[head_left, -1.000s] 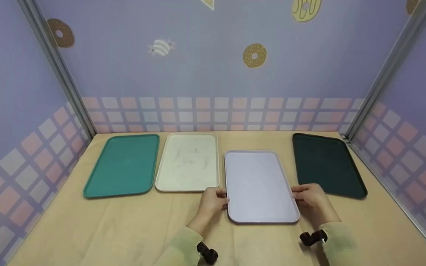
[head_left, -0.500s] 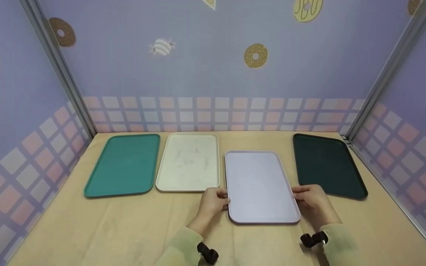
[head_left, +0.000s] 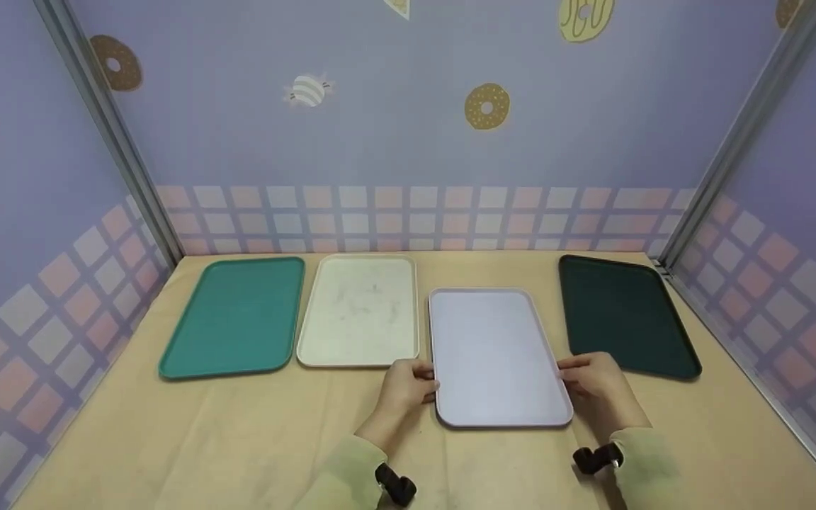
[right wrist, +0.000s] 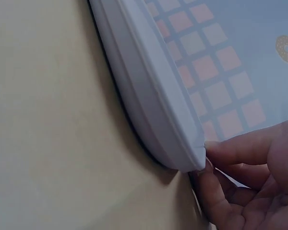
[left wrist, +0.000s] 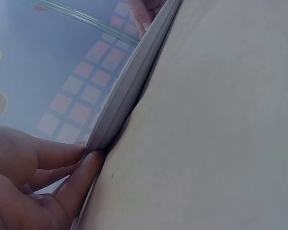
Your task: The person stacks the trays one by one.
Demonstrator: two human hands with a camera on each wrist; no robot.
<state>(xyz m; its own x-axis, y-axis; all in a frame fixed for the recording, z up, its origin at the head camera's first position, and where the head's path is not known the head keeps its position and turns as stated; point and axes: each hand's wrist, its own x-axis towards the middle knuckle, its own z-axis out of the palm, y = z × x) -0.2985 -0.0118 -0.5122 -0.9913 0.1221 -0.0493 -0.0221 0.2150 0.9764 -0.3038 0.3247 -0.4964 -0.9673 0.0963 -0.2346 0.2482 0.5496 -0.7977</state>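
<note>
A shallow, rectangular lavender tray with rounded corners, apparently plastic [head_left: 500,358], lies on a pale yellow cloth-like tabletop [head_left: 259,439], between a person's two bare hands. The left hand [head_left: 402,386] pinches its left edge between thumb and fingers, toward the near end; the right hand [head_left: 596,375] pinches the right edge opposite. Compared with a second ago, there is no clear change: the tray has the same place and both grips remain as they were. This suggests a steady hold, perhaps a pause in handling the tray. A dark line runs beneath its edge in both wrist views; whether that is shadow or something underneath, I cannot tell. Just left of the lavender tray lies a cream-white rectangular tray with grey smudges [head_left: 358,312]; farther left, a teal rectangular tray [head_left: 234,319]. To its right, apart, lies a very dark green rectangular tray [head_left: 627,315].
</note>
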